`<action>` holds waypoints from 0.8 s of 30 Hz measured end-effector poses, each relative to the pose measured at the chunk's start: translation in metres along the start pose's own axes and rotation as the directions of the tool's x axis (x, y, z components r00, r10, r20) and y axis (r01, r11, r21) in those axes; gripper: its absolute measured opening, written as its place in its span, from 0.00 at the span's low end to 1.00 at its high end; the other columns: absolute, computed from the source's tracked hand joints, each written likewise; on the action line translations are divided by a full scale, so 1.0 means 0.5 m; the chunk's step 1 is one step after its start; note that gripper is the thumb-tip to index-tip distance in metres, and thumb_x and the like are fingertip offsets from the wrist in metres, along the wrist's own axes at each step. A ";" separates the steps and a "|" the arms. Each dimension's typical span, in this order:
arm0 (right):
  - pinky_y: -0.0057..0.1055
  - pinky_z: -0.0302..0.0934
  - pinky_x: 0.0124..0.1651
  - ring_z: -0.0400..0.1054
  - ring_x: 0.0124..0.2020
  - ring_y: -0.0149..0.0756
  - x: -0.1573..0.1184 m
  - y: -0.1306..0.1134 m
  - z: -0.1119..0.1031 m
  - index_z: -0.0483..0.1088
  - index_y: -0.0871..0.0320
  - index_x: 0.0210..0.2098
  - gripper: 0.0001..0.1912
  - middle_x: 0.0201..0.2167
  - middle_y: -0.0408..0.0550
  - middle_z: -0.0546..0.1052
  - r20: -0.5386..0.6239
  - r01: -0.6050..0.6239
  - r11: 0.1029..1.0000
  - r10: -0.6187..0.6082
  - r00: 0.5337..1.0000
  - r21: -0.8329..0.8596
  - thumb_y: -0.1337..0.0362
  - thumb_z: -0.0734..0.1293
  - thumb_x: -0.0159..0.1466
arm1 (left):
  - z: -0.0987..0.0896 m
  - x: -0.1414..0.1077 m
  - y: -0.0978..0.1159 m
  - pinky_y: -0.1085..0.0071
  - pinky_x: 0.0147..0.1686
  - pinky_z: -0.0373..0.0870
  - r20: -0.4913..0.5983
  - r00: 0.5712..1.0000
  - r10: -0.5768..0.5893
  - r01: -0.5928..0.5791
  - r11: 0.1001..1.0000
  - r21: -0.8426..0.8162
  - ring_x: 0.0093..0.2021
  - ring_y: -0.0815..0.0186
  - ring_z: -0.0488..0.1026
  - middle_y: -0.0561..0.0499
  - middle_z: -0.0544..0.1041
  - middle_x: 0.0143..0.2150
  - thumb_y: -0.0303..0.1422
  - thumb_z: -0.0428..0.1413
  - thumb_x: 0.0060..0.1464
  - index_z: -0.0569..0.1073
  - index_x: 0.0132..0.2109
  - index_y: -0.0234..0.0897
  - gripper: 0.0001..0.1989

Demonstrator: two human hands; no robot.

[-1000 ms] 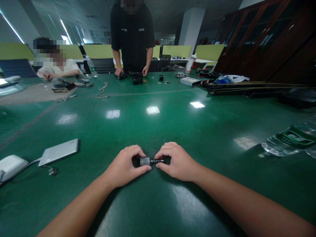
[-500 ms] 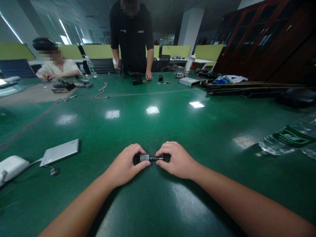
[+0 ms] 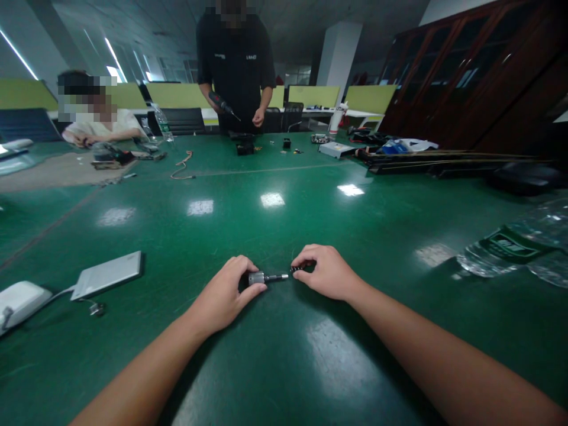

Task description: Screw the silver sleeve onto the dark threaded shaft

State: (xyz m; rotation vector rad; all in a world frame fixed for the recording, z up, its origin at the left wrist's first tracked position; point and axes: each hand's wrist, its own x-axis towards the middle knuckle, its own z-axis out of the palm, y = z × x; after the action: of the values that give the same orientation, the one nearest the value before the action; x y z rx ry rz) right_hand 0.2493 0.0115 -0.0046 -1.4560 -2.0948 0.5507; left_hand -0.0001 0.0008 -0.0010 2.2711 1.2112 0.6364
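My left hand (image 3: 224,296) pinches a grey metal cylinder with a thin shaft (image 3: 257,277) between thumb and fingers, low over the green table. The shaft points right, dark near the cylinder and bright silver towards its tip. Beyond that tip, my right hand (image 3: 327,273) holds a small black ribbed piece (image 3: 295,269) between thumb and fingertips. A narrow gap separates this piece from the shaft's end. The fingers hide part of the black piece, so its exact kind cannot be made out.
A silver flat box on a cable (image 3: 106,275) and a white device (image 3: 22,302) lie at left. Water bottles (image 3: 510,242) lie at right. Across the green table (image 3: 222,231), a standing person (image 3: 237,65) holds a power drill (image 3: 220,102); another person (image 3: 104,121) sits at left.
My right hand has moved right, and the black ribbed piece has come off the shaft, baring its silver end. Across the table, the standing person has raised the drill and lifted the other hand.
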 end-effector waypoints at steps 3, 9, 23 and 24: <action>0.31 0.62 0.40 0.70 0.33 0.35 -0.003 -0.009 0.003 0.79 0.55 0.31 0.06 0.29 0.44 0.78 0.021 0.046 0.999 -0.046 0.999 0.008 0.69 0.71 0.54 | 0.002 0.000 -0.002 0.63 0.42 0.67 -0.007 1.000 0.002 -0.002 1.000 0.004 0.41 0.60 0.69 0.48 0.73 0.41 0.38 0.57 0.60 0.69 0.43 0.38 0.10; 0.32 0.61 0.40 0.70 0.34 0.35 -0.008 -0.012 0.007 0.80 0.55 0.31 0.06 0.29 0.44 0.78 0.034 0.101 0.995 -0.102 0.994 0.014 0.70 0.72 0.54 | 0.002 0.002 -0.003 0.62 0.42 0.67 -0.007 1.000 -0.019 0.019 1.000 -0.001 0.42 0.59 0.70 0.49 0.73 0.41 0.37 0.59 0.58 0.69 0.43 0.38 0.10; 0.33 0.59 0.44 0.71 0.33 0.32 -0.015 -0.031 0.035 0.78 0.55 0.36 0.09 0.29 0.42 0.79 0.055 0.215 0.968 -0.223 0.973 0.127 0.67 0.76 0.54 | -0.003 0.000 0.002 0.63 0.44 0.65 0.072 0.993 0.092 -0.092 0.996 -0.005 0.42 0.60 0.70 0.50 0.74 0.40 0.40 0.63 0.54 0.71 0.41 0.38 0.13; 0.33 0.59 0.44 0.71 0.33 0.32 -0.017 -0.033 0.038 0.78 0.55 0.36 0.09 0.29 0.42 0.79 0.061 0.234 0.964 -0.243 0.968 0.129 0.67 0.76 0.55 | -0.004 0.000 0.003 0.63 0.44 0.65 0.081 0.991 0.108 -0.108 0.994 -0.002 0.42 0.60 0.70 0.51 0.74 0.39 0.40 0.64 0.53 0.71 0.41 0.38 0.14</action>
State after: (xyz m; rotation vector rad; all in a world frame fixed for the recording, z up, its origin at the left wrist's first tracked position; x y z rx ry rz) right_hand 0.2279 -0.0028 -0.0109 -1.1111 -2.2149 0.6335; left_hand -0.0002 0.0002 0.0014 2.3538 1.0575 0.5755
